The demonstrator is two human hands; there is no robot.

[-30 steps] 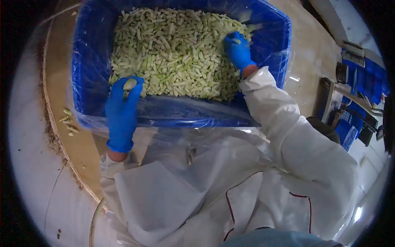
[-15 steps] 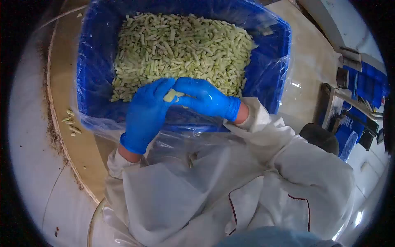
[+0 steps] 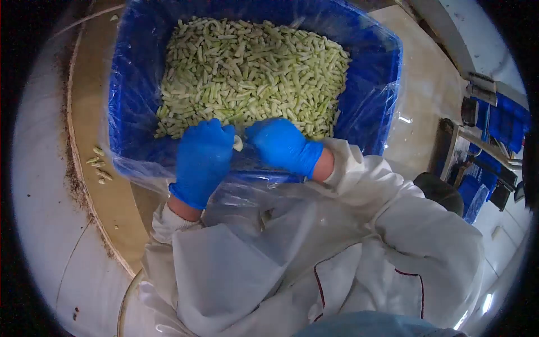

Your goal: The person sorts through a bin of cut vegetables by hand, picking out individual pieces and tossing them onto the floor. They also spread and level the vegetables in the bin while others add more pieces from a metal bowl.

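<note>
A large heap of cut pale green vegetable strips (image 3: 252,73) fills the middle of a blue tub (image 3: 368,112), which has a clear plastic liner. At the heap's near edge, my left hand (image 3: 203,160), in a blue glove, is closed with its fingers curled. A pale vegetable piece (image 3: 238,144) sticks out by its thumb side. My right hand (image 3: 285,147), gloved alike, is closed a short gap to the right, knuckles up. Its fingertips are hidden, so what it holds, if anything, cannot be seen.
Several loose vegetable pieces (image 3: 98,164) lie on the tan surface (image 3: 120,208) left of the tub. Clear liner plastic (image 3: 241,194) hangs over the near rim. Blue crates (image 3: 505,121) and a dark-framed rack (image 3: 449,149) stand at the right.
My hands were together around the pale piece and are now apart, with fingers more curled. The piece stays beside my left hand. The view has shifted slightly.
</note>
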